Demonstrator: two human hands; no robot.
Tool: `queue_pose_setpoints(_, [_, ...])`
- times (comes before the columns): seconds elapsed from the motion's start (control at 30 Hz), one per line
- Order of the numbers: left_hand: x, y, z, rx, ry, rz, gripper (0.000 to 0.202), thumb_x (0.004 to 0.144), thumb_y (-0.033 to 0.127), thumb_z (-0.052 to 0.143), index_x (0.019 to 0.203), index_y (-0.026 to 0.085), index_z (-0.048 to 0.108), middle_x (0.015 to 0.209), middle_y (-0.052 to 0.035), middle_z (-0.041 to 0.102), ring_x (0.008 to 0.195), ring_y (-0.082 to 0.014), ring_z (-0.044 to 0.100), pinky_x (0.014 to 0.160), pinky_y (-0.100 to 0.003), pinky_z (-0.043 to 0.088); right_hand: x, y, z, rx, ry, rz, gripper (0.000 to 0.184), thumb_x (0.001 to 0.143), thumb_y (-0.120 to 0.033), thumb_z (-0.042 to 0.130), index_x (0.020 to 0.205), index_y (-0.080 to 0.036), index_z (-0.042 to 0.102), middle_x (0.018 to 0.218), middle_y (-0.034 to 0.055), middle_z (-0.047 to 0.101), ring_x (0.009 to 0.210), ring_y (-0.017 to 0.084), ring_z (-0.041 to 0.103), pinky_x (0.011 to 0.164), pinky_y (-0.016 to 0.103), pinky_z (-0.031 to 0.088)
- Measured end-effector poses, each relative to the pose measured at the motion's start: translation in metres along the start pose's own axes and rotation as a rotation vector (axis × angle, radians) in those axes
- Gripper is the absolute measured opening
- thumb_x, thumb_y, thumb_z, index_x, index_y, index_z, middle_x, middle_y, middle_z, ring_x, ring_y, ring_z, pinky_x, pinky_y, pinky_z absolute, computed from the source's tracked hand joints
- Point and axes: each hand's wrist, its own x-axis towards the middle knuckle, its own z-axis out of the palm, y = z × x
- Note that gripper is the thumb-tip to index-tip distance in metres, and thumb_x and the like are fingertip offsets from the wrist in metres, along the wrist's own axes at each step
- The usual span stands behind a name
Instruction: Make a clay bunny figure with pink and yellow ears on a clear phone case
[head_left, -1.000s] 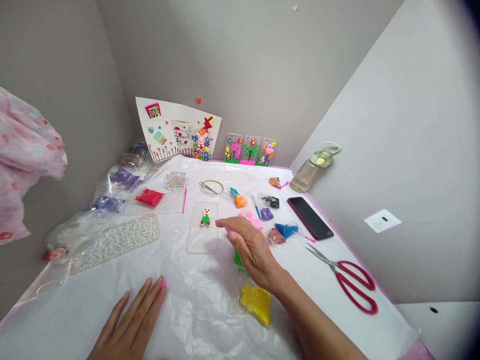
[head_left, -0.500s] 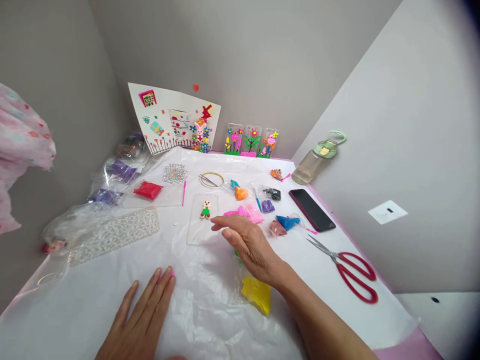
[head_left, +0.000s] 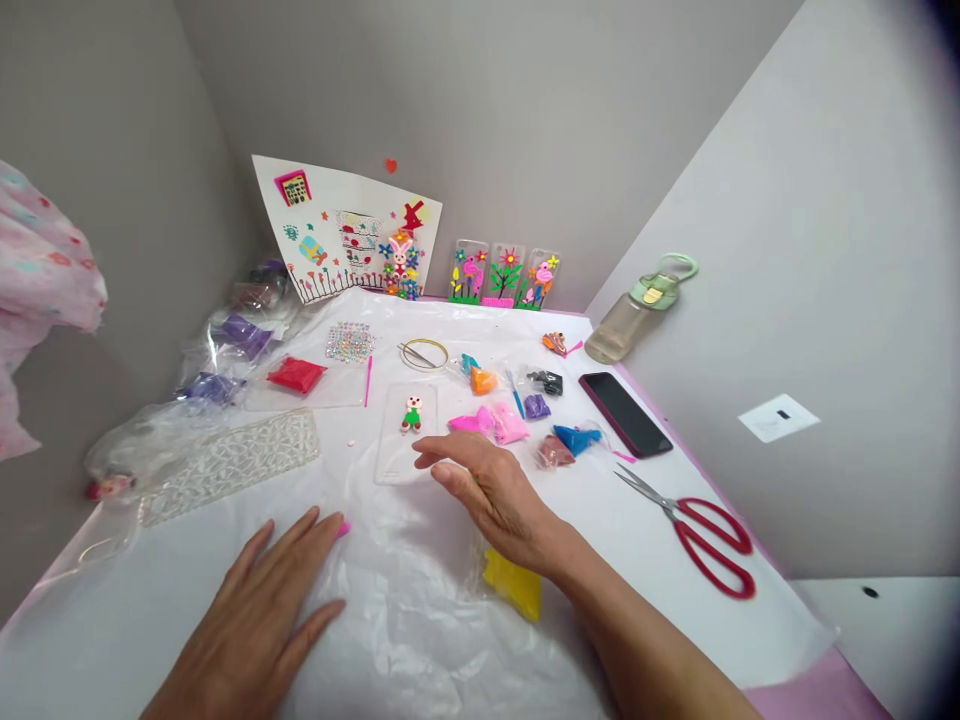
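Observation:
My left hand (head_left: 266, 610) lies flat on the white sheet, fingers stretched out and the thumb apart. A small pink bit of clay (head_left: 343, 529) peeks out beside its fingertips; how much lies under them is hidden. Over the near right corner of a clear phone case (head_left: 388, 450) is my right hand (head_left: 495, 495), thumb and fingers apart with nothing visible between them. On the case is a small clay figure (head_left: 412, 415) with a pale head, green clothes and brown feet. A yellow clay packet (head_left: 514, 585) lies just below my right wrist, and pink clay packets (head_left: 491, 423) sit beyond the fingers.
Red-handled scissors (head_left: 694, 530), a phone (head_left: 626, 413) and a water bottle (head_left: 637, 315) stand or lie along the right. A lattice strip (head_left: 232, 468) and a red clay packet (head_left: 298, 374) are left. Decorated cases (head_left: 506, 275) lean at the back wall.
My left hand has turned slightly and its thumb now shows, spread from the fingers. My right hand has shifted a little left. The objects stay in place; the view tilts slightly.

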Motion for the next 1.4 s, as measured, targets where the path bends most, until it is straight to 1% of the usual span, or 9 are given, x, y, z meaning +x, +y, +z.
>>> queue_pose_setpoints(0.07, [0.002, -0.009, -0.005, -0.104, 0.009, -0.116, 0.048, 0.101, 0.047, 0.044, 0.145, 0.029, 0.044, 0.137, -0.0063, 0.068, 0.130, -0.0285, 0.060, 0.118, -0.048, 0.035, 0.000, -0.003, 0.004, -0.009, -0.016, -0.009, 0.037, 0.106, -0.038, 0.045, 0.124, -0.016, 0.067, 0.117, 0.0092, 0.074, 0.110, 0.023, 0.065, 0.097, 0.038, 0.047])
queue_pose_setpoints(0.17, [0.015, -0.018, -0.015, -0.285, -0.046, -0.343, 0.039, 0.098, 0.055, 0.045, 0.131, 0.037, 0.053, 0.127, -0.0019, 0.072, 0.124, -0.0315, 0.064, 0.105, -0.053, 0.051, 0.000, -0.007, 0.007, -0.017, -0.045, 0.000, 0.033, 0.105, -0.036, 0.047, 0.120, -0.017, 0.069, 0.115, 0.0085, 0.074, 0.107, 0.022, 0.066, 0.097, 0.037, 0.047])
queue_pose_setpoints(0.3, [0.030, -0.008, -0.030, -0.523, -0.149, -0.562, 0.041, 0.092, 0.062, 0.049, 0.128, 0.042, 0.052, 0.121, 0.0020, 0.073, 0.114, -0.0280, 0.071, 0.095, -0.047, 0.060, -0.001, -0.011, 0.013, 0.051, -0.061, 0.052, 0.027, 0.101, -0.034, 0.057, 0.119, -0.018, 0.069, 0.119, 0.0074, 0.073, 0.110, 0.020, 0.066, 0.097, 0.034, 0.048])
queue_pose_setpoints(0.5, [0.044, 0.021, -0.040, -0.735, -0.051, -0.455, 0.027, 0.095, 0.049, 0.051, 0.120, 0.039, 0.055, 0.120, 0.0028, 0.069, 0.108, -0.0178, 0.073, 0.092, -0.025, 0.061, -0.006, -0.016, 0.032, 0.234, -0.175, 0.159, 0.031, 0.088, -0.033, 0.075, 0.116, -0.019, 0.067, 0.108, 0.0053, 0.073, 0.095, 0.017, 0.067, 0.084, 0.027, 0.052])
queue_pose_setpoints(0.67, [0.051, 0.028, -0.040, -0.722, -0.018, -0.429, 0.022, 0.094, 0.044, 0.055, 0.114, 0.035, 0.056, 0.120, 0.0008, 0.066, 0.109, -0.0188, 0.070, 0.095, -0.027, 0.059, -0.008, -0.019, 0.043, 0.359, -0.190, 0.204, 0.009, 0.088, -0.018, 0.069, 0.097, -0.018, 0.071, 0.088, 0.0008, 0.072, 0.081, 0.013, 0.065, 0.075, 0.022, 0.050])
queue_pose_setpoints(0.93, [0.053, 0.031, -0.045, -0.632, -0.036, -0.438, 0.014, 0.094, 0.044, 0.054, 0.099, 0.032, 0.057, 0.097, 0.0029, 0.068, 0.090, -0.0189, 0.071, 0.077, -0.025, 0.059, -0.007, -0.022, 0.048, 0.397, -0.155, 0.243, 0.008, 0.085, -0.013, 0.068, 0.091, -0.017, 0.071, 0.083, -0.0004, 0.069, 0.078, 0.013, 0.062, 0.074, 0.024, 0.048])
queue_pose_setpoints(1.07, [0.058, 0.035, -0.047, -0.600, 0.053, -0.364, 0.006, 0.092, 0.036, 0.055, 0.092, 0.030, 0.057, 0.087, 0.0047, 0.066, 0.080, -0.0160, 0.069, 0.071, -0.022, 0.055, -0.007, -0.021, 0.051, 0.476, -0.165, 0.253, 0.007, 0.085, -0.019, 0.071, 0.092, -0.018, 0.070, 0.085, -0.0003, 0.068, 0.081, 0.014, 0.062, 0.076, 0.025, 0.047])
queue_pose_setpoints(1.23, [0.062, 0.037, -0.050, -0.545, 0.161, -0.238, 0.005, 0.091, 0.025, 0.053, 0.090, 0.029, 0.055, 0.084, 0.0053, 0.063, 0.077, -0.0137, 0.066, 0.070, -0.019, 0.052, -0.004, -0.024, 0.056, 0.687, -0.129, 0.353, 0.021, 0.080, -0.034, 0.079, 0.081, -0.016, 0.067, 0.076, -0.0015, 0.064, 0.074, 0.012, 0.057, 0.073, 0.025, 0.045])
queue_pose_setpoints(1.4, [0.059, 0.038, -0.050, -0.554, 0.097, -0.290, 0.007, 0.088, 0.024, 0.050, 0.082, 0.027, 0.051, 0.077, 0.0053, 0.059, 0.069, -0.0143, 0.063, 0.063, -0.021, 0.050, 0.000, -0.023, 0.061, 0.875, -0.161, 0.474, 0.035, 0.067, -0.040, 0.088, 0.074, -0.016, 0.063, 0.068, -0.0045, 0.058, 0.064, 0.009, 0.049, 0.062, 0.022, 0.039])
